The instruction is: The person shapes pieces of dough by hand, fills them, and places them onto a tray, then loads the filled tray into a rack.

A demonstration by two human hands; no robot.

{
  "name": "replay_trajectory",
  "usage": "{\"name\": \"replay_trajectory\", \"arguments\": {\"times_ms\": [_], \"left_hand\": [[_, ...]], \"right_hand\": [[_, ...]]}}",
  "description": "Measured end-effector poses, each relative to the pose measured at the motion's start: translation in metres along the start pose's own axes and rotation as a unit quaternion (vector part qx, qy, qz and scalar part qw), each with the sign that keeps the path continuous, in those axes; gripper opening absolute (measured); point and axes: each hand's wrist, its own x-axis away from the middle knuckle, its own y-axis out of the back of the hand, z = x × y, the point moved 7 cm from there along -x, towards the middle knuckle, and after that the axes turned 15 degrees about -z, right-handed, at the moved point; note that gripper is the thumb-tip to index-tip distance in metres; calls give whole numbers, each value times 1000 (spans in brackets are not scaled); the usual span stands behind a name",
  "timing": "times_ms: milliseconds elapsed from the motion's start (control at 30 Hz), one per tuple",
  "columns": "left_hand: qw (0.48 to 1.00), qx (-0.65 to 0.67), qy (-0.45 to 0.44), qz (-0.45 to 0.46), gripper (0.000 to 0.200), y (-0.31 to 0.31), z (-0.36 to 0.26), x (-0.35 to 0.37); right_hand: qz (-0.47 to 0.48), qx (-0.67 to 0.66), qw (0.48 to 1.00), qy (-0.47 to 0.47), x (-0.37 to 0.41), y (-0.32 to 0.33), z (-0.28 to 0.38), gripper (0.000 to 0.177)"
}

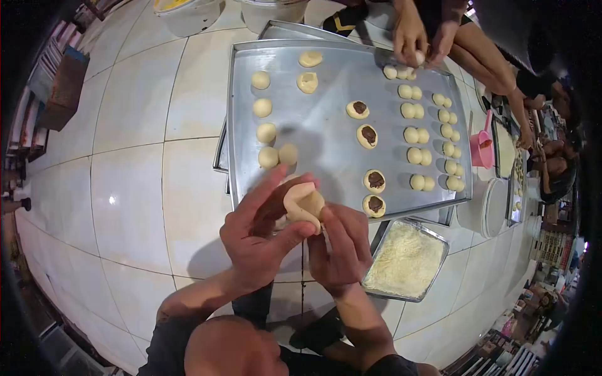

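Both my hands are around a piece of dough (305, 205) shaped like a small cup, with a hollow facing up. My left hand (254, 235) wraps its left side, thumb along the lower edge. The fingers of my right hand (342, 247) pinch the rim on the right. The dough is held over the near edge of a large metal tray (320, 150). On the tray lie plain dough balls (266, 133) at the left, flattened dough pieces (307, 83) at the back, and dough rounds topped with dark filling (367, 136) in the middle. Paired dough balls (414, 135) sit in rows at the right.
Across the tray, another person's hands (411, 37) hold a small dough ball. A square pan of pale crumbs or flour (404, 260) stands on the tiled floor (128, 207) at the right. A white lidded tub (486, 207) and a pink cup (481, 149) are beyond it.
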Motion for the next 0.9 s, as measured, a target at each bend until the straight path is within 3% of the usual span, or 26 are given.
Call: {"name": "replay_trajectory", "arguments": {"times_ms": [33, 167, 200, 333, 367, 500, 533, 667, 700, 833, 900], "left_hand": [[1000, 0, -1, 1, 50, 0, -2, 0], [983, 5, 111, 144, 43, -11, 1, 6], [983, 6, 113, 147, 43, -13, -1, 7], [957, -149, -50, 242, 45, -29, -19, 15], [957, -150, -50, 242, 45, -28, -19, 16], [973, -54, 216, 63, 38, -2, 11, 11], [973, -56, 216, 62, 38, -2, 12, 10], [975, -114, 115, 152, 41, -13, 5, 14], [975, -115, 116, 152, 41, -13, 3, 15], [927, -123, 286, 209, 46, -17, 8, 25], [917, -107, 303, 238, 46, -13, 11, 19]], "right_hand": [[-1, 0, 1000, 0, -3, 4, -1, 39], [25, -251, 938, -239, -16, 19, -27, 31], [23, -248, 938, -239, -19, 19, -27, 31], [7, -472, 748, -466, -14, -2, -41, 19], [7, -472, 748, -467, -15, -2, -39, 19], [72, -291, 898, -322, -26, 1, -26, 13], [71, -293, 897, -323, -27, 1, -27, 13], [166, -198, 950, -176, -32, 6, -17, 18], [166, -198, 950, -177, -33, 9, -17, 18], [205, -225, 900, -311, -29, 10, -24, 19], [223, -218, 905, -290, -33, 14, -22, 19]]}}
